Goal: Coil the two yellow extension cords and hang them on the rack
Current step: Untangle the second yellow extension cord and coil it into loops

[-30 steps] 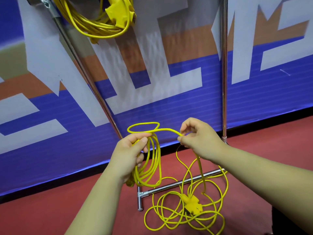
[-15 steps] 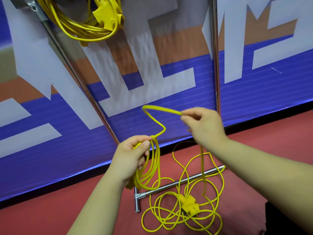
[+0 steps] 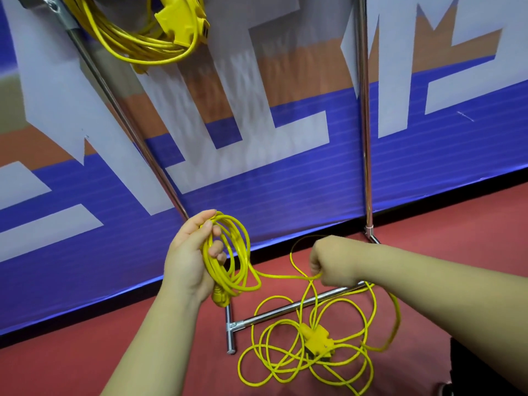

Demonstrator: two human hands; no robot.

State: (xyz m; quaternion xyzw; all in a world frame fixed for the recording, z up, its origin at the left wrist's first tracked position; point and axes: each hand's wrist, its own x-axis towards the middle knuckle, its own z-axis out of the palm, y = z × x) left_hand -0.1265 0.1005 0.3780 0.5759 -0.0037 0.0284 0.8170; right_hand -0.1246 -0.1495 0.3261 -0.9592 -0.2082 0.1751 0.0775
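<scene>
Head view showed the second yellow cord (image 3: 241,247) partly coiled, loops gripped in the left hand (image 3: 187,261), the rest tangled on the red floor (image 3: 114,352) across the base bar (image 3: 285,310) of the rack (image 3: 364,138). The right hand (image 3: 333,261) pinched the running strand just beside. Each new loop should likely match those held, slack lifted clear of the bar. The first cord (image 3: 137,44) hung coiled up top.

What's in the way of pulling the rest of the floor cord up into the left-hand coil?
The rack's base bar: loops of the loose cord cross it beneath the right hand and may catch when pulled. Between the right hand and the coil in the left hand, nothing visible.
</scene>
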